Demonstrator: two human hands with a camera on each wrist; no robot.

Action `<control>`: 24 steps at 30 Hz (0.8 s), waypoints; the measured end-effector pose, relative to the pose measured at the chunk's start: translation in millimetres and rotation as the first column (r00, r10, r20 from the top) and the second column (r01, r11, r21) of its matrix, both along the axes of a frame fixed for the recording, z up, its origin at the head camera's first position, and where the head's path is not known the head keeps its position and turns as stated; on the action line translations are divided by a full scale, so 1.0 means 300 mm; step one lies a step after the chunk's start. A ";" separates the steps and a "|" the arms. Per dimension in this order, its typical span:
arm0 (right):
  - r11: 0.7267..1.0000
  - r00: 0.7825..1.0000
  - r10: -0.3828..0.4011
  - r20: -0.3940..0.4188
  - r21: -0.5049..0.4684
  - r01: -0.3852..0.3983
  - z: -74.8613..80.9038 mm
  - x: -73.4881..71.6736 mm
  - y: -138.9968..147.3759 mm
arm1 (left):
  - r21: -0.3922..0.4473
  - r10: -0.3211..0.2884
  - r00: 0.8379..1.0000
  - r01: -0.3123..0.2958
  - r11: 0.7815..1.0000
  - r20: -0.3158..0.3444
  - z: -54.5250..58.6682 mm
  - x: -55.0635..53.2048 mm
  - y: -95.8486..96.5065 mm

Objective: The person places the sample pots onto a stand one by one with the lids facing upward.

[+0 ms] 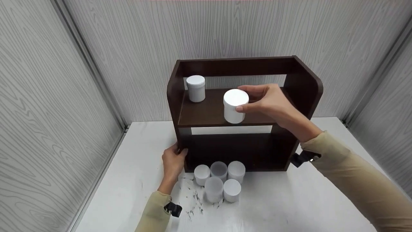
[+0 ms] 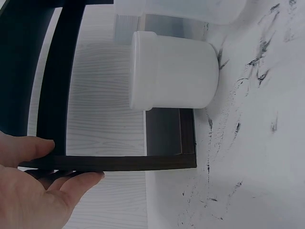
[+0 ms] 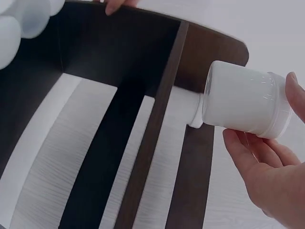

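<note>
A white lidded jar [image 1: 234,108] is pinched between the thumb and fingers of my right hand [image 1: 268,101], in front of the upper board of a dark brown two-tier shelf [image 1: 206,112]. The right wrist view shows the same jar [image 3: 243,98] from the side, held near its lid. My left hand [image 1: 173,161] grips the lower left side panel; in the left wrist view the thumb and fingers lie on opposite faces of that panel [image 2: 124,163]. Another white lidded jar [image 1: 196,90] stands upright at the left of the upper board.
Several white and translucent containers stand close together before the shelf, among them a white jar [image 1: 232,190] and a translucent one [image 1: 213,189]. Dark scuff marks cover part of the white table [image 1: 257,209]. Grey wood-patterned walls [image 1: 128,48] enclose the space.
</note>
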State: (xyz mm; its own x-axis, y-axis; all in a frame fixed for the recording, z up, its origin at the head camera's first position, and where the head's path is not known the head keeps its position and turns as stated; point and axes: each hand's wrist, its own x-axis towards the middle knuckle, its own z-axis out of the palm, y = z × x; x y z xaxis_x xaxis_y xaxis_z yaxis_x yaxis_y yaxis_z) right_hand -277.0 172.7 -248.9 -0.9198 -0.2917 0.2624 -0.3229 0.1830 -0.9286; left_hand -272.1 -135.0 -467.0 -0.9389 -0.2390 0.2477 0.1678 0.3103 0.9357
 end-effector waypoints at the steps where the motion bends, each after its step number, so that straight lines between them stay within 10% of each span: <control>1: 1.000 1.000 -0.010 0.001 0.005 0.010 0.006 -0.013 0.000 | 0.000 -0.003 1.000 0.003 1.000 -0.001 -0.001 0.000 0.001; 24: 0.999 0.997 -0.042 0.063 0.035 0.040 0.065 -0.301 -0.066 | -0.007 0.020 1.000 -0.020 1.000 0.001 0.008 0.010 -0.006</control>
State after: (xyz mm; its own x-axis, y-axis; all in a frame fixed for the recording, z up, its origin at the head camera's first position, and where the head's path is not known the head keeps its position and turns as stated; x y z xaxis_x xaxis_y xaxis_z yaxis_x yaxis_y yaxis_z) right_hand -367.3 152.9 -229.5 -0.9456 -0.2614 0.1939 -0.2553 0.2262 -0.9400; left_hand -269.1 -136.7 -464.6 -0.9341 -0.2563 0.2486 0.1607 0.3202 0.9336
